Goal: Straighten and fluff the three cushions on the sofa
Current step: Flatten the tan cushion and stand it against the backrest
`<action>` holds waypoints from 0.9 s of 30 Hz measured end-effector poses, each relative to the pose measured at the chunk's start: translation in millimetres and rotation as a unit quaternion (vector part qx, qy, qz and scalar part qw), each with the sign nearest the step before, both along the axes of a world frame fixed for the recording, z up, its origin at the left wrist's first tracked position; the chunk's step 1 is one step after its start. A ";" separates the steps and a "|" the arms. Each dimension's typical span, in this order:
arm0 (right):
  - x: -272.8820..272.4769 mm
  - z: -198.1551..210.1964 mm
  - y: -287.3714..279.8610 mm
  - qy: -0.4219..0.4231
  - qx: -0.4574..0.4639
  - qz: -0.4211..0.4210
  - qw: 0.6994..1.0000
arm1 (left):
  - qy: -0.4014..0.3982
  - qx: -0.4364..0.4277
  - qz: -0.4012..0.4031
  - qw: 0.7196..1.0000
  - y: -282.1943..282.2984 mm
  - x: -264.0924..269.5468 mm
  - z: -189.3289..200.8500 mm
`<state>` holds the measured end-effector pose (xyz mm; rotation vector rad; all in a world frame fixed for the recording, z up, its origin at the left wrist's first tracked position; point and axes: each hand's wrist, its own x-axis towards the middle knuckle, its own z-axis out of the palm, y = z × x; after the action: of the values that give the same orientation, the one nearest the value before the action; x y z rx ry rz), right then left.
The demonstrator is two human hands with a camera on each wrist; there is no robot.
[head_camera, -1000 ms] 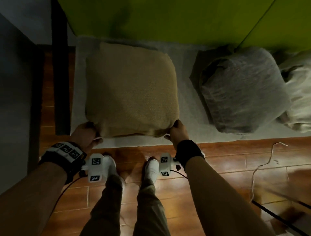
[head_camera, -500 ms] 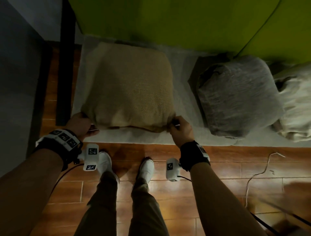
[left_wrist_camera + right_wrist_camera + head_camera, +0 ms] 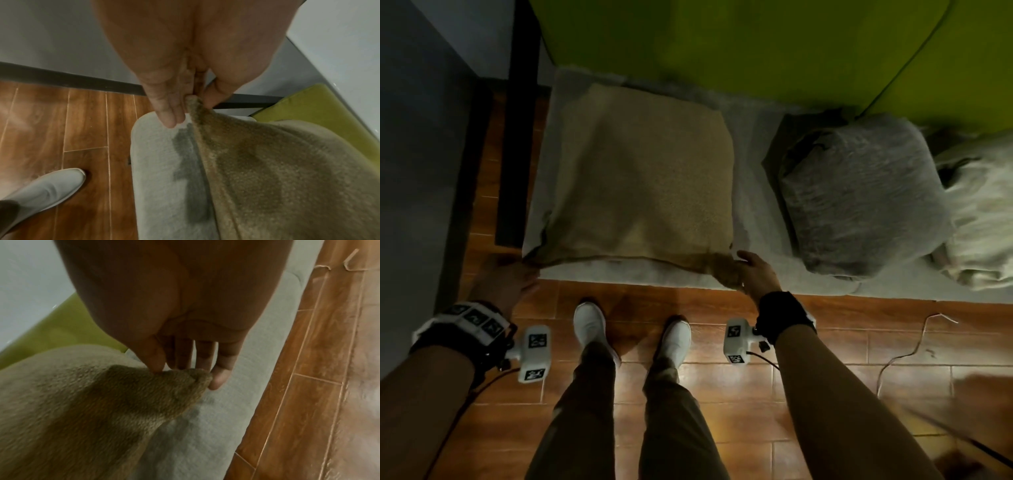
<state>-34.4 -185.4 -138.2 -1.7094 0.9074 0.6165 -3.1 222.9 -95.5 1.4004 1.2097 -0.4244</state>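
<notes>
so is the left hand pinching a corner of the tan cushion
Yes, in the left wrist view the left hand pinches the tip of the tan cushion corner between thumb and fingers.

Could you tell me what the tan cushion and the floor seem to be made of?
Tan cushion: soft fleece-like or plush fabric, matte; its nubby pile shows in both wrist views. Floor: probably wood or wood-look planks, glossy; grain, straight seams and a light reflection show.

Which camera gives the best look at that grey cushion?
The head view: the grey cushion shows whole there, lying on the sofa seat right of the tan cushion. Neither wrist view shows it; both show only a tan corner held by fingers.
</notes>
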 end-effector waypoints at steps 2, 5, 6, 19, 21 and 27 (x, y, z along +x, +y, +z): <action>2.7 2.4 3.0 0.020 -0.010 0.053 0.998 | -0.020 -0.009 -0.082 0.996 -1.4 8.2 4.8; 3.7 4.6 0.4 0.019 -0.012 0.059 0.998 | -0.036 0.041 -0.088 0.995 -5.4 16.2 8.3; 3.6 5.6 -2.7 0.005 -0.025 0.047 0.999 | -0.021 0.068 -0.097 0.993 -7.7 16.9 10.7; -15.1 5.7 2.3 -0.005 -0.090 0.116 0.989 | 0.024 0.105 -0.185 0.977 -16.9 5.1 17.7; -16.7 7.6 -1.9 -0.009 -0.120 0.129 0.984 | 0.035 0.162 -0.198 0.966 -9.5 8.6 19.5; -17.2 18.0 6.6 0.026 -0.205 0.153 0.966 | 0.008 0.250 -0.329 0.911 -12.4 29.2 42.3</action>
<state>-51.6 -178.9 -120.2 -2.2427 0.8534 0.7131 26.2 210.5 -53.2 2.2654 0.8552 -0.6116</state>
